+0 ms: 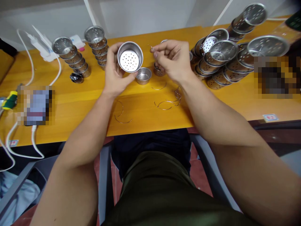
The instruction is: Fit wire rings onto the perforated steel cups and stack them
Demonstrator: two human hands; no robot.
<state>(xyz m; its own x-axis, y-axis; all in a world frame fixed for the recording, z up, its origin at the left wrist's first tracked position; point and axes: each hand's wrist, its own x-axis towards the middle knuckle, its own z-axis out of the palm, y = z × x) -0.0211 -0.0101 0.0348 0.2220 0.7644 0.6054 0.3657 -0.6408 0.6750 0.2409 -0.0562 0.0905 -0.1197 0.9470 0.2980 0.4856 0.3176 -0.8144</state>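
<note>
My left hand (115, 73) grips a round perforated steel strainer cup (130, 57), held up with its open side toward me. My right hand (172, 59) is pinched on a thin wire handle (152, 48) just right of the cup's rim. Below the hands, a small steel cup (143, 75) stands on the yellow wooden table (70, 103). Another small cup (158, 70) sits partly hidden behind my right hand. Loose curved wire handles lie near the table's front edge, at left (121, 113) and at right (168, 102).
Two stacks of strainer cups stand at the back left (72, 56) and back middle (98, 45). A big heap of cups (223, 56) fills the back right. White cables and a power strip (42, 50) lie at the left. Blurred patches cover items at both sides.
</note>
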